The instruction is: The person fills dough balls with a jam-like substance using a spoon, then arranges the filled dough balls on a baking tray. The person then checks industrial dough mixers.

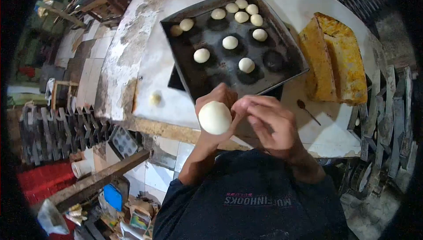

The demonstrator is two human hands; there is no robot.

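A large, smooth, pale dough ball (215, 118) rests in my left hand (219, 95), whose fingers wrap round it from behind over the table's near edge. Close on its right is my right hand (275, 123), fingers bent and tips pinched together at my left thumb; what lies between them, if anything, is hidden. Just beyond both hands stands a dark metal tray (220, 70) with several smaller dough balls, one of them a dough ball (246, 65) near the front. Dark round patches mark the tray's bottom.
Right of the tray stands a yellow-crusted container (352, 68), with a spoon (308, 111) in front of it. A small pale dough piece (154, 99) sits left on the worn white table (147, 70). Stacked metal trays (392, 112) flank the right side.
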